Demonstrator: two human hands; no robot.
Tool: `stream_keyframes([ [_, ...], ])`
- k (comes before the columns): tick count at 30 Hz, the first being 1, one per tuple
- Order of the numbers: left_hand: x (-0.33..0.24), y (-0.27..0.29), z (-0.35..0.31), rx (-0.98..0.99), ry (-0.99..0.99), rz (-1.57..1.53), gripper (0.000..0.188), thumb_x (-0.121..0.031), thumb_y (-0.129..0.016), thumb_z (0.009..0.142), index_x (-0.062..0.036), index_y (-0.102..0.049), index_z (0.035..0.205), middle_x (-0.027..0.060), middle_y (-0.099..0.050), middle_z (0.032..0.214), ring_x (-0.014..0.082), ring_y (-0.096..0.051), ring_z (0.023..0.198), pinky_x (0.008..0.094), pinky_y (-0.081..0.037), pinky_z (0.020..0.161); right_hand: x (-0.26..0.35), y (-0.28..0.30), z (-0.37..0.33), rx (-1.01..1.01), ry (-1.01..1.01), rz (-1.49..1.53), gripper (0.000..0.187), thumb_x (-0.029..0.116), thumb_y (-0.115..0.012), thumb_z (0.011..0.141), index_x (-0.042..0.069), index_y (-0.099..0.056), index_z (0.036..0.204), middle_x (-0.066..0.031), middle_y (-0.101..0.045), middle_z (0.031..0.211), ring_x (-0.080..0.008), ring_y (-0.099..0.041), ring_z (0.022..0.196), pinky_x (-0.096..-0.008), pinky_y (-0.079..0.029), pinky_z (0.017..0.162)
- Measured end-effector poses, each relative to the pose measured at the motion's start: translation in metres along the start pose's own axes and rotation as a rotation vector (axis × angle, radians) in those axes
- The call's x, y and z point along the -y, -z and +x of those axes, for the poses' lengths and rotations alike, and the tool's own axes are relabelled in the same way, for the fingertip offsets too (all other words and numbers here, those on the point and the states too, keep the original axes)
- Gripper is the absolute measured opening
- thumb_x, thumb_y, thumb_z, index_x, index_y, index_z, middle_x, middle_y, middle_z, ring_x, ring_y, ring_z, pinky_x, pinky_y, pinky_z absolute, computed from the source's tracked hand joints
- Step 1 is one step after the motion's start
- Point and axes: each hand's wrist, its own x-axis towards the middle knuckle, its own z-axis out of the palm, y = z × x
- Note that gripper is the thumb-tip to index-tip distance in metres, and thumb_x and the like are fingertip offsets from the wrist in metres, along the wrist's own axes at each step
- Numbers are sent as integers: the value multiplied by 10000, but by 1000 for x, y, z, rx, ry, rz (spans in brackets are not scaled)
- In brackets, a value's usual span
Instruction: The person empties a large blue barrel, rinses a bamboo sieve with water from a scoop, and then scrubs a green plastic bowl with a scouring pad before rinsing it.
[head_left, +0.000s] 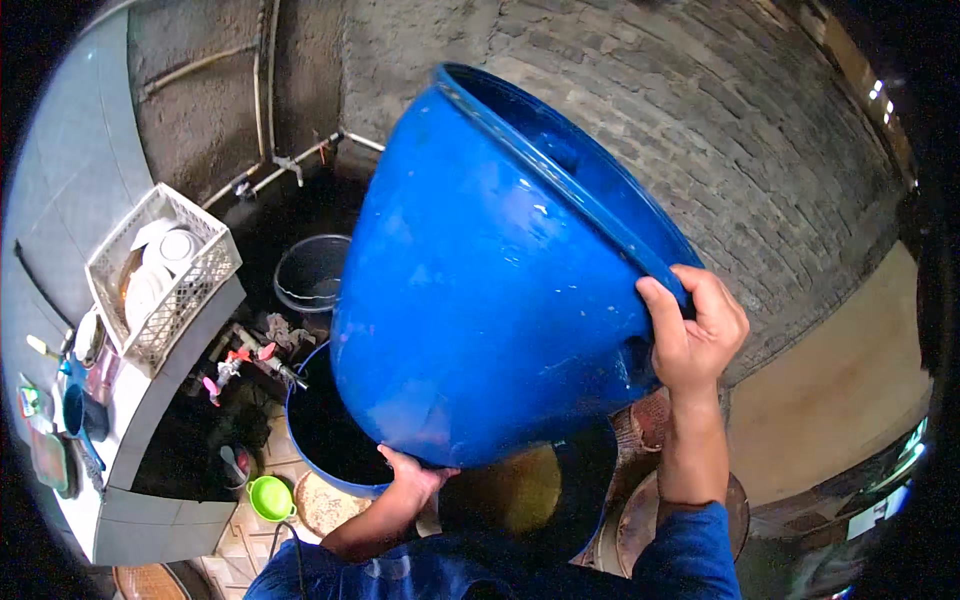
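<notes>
A big blue plastic barrel [480, 290] is tilted in front of me, its open mouth toward the upper right. My right hand [700, 325] grips the rim on the right side, thumb outside and fingers curled over the edge. Under the lower end, my left hand [415, 477] is pressed against the base; its fingers are partly hidden by the barrel. Below the barrel stand a blue-rimmed tub [297, 425] with a dark inside and another large dark tub [600, 500] with a yellowish-brown area within. The barrel covers part of both.
On the left, a white crate [215, 260] of dishes sits on a tiled ledge [150, 425]. Taps [235, 365] stick out beside the tubs. A green bowl [271, 498] and a tray of pale grains [325, 505] lie low. A dark bucket [310, 290] stands behind; a brick wall [760, 190] rises at right.
</notes>
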Motion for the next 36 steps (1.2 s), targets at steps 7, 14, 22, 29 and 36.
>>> stream_keyframes([
  [7,-13,-9,45,0,142,-188,1144,-962,-157,653,-214,-202,1517,118,-233,1554,387,-237,1402,653,-220,1089,-37,-47,12,68,-112,-100,163,99,-780,752,5,-653,791,-92,-628,674,-150,-567,593,-280,-462,584],
  [14,-14,-43,108,20,94,-95,1140,-954,-170,669,-195,-196,1518,105,-212,1564,354,-219,1418,592,-172,1128,-100,-101,29,129,-183,-166,196,173,-733,835,-1,-649,804,-68,-607,644,-104,-536,603,-267,-444,579],
  [22,-17,-72,190,-94,187,-95,1058,-859,-368,747,-183,-112,1521,107,-259,1549,349,-294,1395,589,-214,1121,-171,-164,44,197,-220,-361,320,349,-690,866,31,-679,828,-137,-621,639,-187,-561,555,-341,-450,554],
  [29,-53,-112,239,-20,230,-26,1002,-776,-494,781,-202,-133,1519,108,-316,1524,337,-355,1362,591,-249,1100,-203,-222,31,296,-222,-495,369,411,-669,859,43,-678,839,-200,-638,699,-364,-610,601,-437,-457,561],
  [36,-85,-116,296,-233,62,171,969,-797,-472,779,-225,-193,1510,67,-399,1481,294,-399,1333,529,-324,1039,-181,-327,-76,438,-261,-315,304,344,-721,820,47,-670,862,-196,-645,740,-375,-627,655,-439,-485,595],
])
